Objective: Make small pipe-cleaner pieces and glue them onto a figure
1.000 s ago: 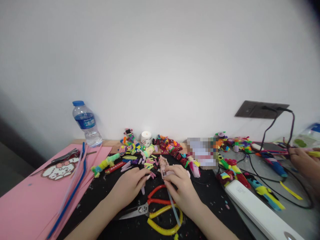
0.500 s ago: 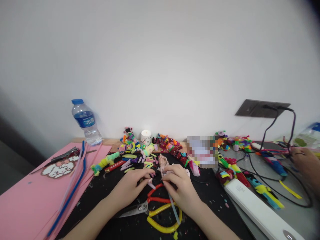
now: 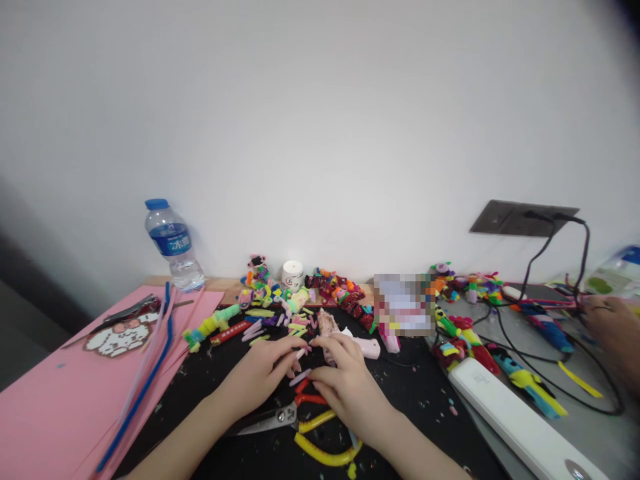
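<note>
Low in the middle of the frame, the left hand (image 3: pixel 260 377) and the right hand (image 3: pixel 345 387) meet over the black counter (image 3: pixel 210 380). Between their fingertips lies a short lilac pipe-cleaner piece (image 3: pixel 300 377), pinched at either end, each grip nearly closed on it. Just beneath them lie the scissors (image 3: pixel 280 419) with red and yellow handles. A pale pink figure (image 3: pixel 327 325) stands just above the right hand. At the far right edge, another person's hand (image 3: pixel 613 327) rests among cables.
</note>
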Motion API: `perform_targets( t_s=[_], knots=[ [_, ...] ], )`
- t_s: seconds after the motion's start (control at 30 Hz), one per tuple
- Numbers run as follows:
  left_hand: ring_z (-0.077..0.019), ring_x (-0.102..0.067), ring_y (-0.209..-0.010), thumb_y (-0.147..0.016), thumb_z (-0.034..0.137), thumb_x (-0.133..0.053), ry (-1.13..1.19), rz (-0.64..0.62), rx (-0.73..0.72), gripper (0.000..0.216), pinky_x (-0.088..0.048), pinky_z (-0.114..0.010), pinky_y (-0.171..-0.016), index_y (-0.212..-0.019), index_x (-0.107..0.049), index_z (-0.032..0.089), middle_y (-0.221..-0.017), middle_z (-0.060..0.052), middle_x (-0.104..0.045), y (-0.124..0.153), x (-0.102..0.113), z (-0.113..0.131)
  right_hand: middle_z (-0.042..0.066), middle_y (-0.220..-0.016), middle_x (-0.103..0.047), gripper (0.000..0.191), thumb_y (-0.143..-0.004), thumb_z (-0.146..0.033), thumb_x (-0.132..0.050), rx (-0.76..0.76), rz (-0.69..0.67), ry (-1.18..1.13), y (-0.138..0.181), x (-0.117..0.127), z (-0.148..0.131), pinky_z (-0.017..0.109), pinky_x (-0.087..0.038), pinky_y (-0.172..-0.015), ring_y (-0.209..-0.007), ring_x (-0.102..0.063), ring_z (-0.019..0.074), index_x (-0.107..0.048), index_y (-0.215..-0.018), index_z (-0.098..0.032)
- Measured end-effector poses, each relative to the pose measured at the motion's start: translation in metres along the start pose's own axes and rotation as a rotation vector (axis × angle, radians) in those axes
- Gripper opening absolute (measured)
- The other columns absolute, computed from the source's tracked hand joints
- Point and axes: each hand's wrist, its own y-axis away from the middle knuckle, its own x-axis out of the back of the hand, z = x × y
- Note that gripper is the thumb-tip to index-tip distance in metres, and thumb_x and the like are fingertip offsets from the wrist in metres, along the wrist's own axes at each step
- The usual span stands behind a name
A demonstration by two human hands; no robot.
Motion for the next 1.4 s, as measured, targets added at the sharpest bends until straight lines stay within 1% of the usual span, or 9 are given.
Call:
perform_targets(
  t_s=[0.2,0.33,0.47,0.93,1.03,1.1,1.2,1.3,1.4],
  knots=[
    [-0.016,-0.061,-0.068,-0.085,0.025,-0.044,-0.048,0.149,0.012,0.025,-0.045,-0.024,-0.068,-0.102,-0.062,0.02,-0.077,-0.002,-0.069,-0.001,0.002,-0.001,0.004,-0.123,-0.048,0.015,-0.081,-0.016,-0.057,-0.001,0.004,-0.011,0.001,-0.001,0.0,0.046,-0.036,-0.093,-0.115,-0.037,0.0279,-0.065,-0.089,-0.026],
    [-0.0151,-0.061,-0.065,-0.085,0.023,-0.044,-0.021,0.092,-0.03,0.026,-0.045,-0.024,-0.069,-0.104,-0.061,0.02,-0.07,0.0,-0.068,0.0,0.002,0.0,0.005,-0.12,-0.05,0.02,-0.082,-0.013,-0.054,-0.053,0.027,-0.049,0.0,0.001,-0.002,0.043,-0.036,-0.095,-0.113,-0.039,0.0254,-0.062,-0.097,-0.024],
    [-0.0146,-0.062,-0.068,-0.087,0.022,-0.04,0.031,0.06,-0.052,0.027,-0.046,-0.024,-0.07,-0.106,-0.061,0.021,-0.076,-0.001,-0.069,0.001,0.0,0.002,0.005,-0.124,-0.048,0.026,-0.081,-0.013,-0.056,-0.039,0.001,-0.032,0.0,0.003,-0.003,0.044,-0.034,-0.097,-0.115,-0.036,0.0263,-0.06,-0.104,-0.024],
    [-0.0124,-0.061,-0.056,-0.091,0.024,-0.037,0.101,0.019,-0.011,0.028,-0.048,-0.023,-0.062,-0.11,-0.057,0.019,-0.06,0.003,-0.062,0.001,-0.001,0.001,0.001,-0.131,-0.042,0.02,-0.083,-0.026,-0.057,-0.03,-0.098,0.027,0.001,0.003,-0.007,0.047,-0.03,-0.097,-0.118,-0.033,0.0274,-0.062,-0.102,-0.032],
    [-0.0116,-0.059,-0.052,-0.092,0.024,-0.035,0.033,0.022,-0.012,0.028,-0.049,-0.024,-0.062,-0.111,-0.055,0.02,-0.061,0.003,-0.062,0.002,-0.001,0.0,0.002,-0.131,-0.042,0.02,-0.082,-0.027,-0.058,-0.006,-0.108,0.053,0.001,0.004,-0.008,0.048,-0.032,-0.094,-0.118,-0.033,0.029,-0.063,-0.102,-0.032],
    [-0.014,-0.063,-0.068,-0.091,0.023,-0.037,-0.071,0.079,-0.058,0.026,-0.049,-0.027,-0.073,-0.108,-0.056,0.021,-0.08,-0.001,-0.067,0.002,-0.001,-0.001,0.002,-0.131,-0.042,0.021,-0.082,-0.027,-0.058,-0.013,-0.105,0.061,0.0,0.004,-0.008,0.048,-0.032,-0.095,-0.118,-0.033,0.0289,-0.062,-0.102,-0.032],
    [-0.0181,-0.057,-0.097,-0.09,0.022,-0.039,-0.215,0.171,-0.116,0.024,-0.043,-0.031,-0.087,-0.107,-0.056,0.021,-0.106,-0.005,-0.063,0.002,0.001,-0.004,0.003,-0.131,-0.042,0.022,-0.082,-0.026,-0.059,-0.017,-0.1,0.056,0.0,0.005,-0.008,0.049,-0.031,-0.095,-0.118,-0.032,0.0289,-0.063,-0.102,-0.032],
    [-0.0179,-0.056,-0.093,-0.089,0.022,-0.041,-0.33,0.148,-0.117,0.024,-0.043,-0.03,-0.082,-0.108,-0.056,0.023,-0.1,-0.004,-0.06,0.002,0.006,-0.006,0.004,-0.132,-0.041,0.023,-0.081,-0.024,-0.059,0.003,-0.102,0.053,0.001,0.004,-0.007,0.05,-0.031,-0.095,-0.119,-0.031,0.0301,-0.063,-0.103,-0.031],
    [-0.0151,-0.055,-0.08,-0.087,0.019,-0.047,-0.41,0.001,-0.126,0.021,-0.043,-0.026,-0.072,-0.1,-0.06,0.026,-0.09,-0.001,-0.055,0.001,0.012,-0.006,0.003,-0.131,-0.042,0.023,-0.081,-0.023,-0.059,-0.002,-0.103,0.06,0.0,0.005,-0.007,0.051,-0.031,-0.095,-0.119,-0.032,0.0302,-0.063,-0.102,-0.031]
  ],
)
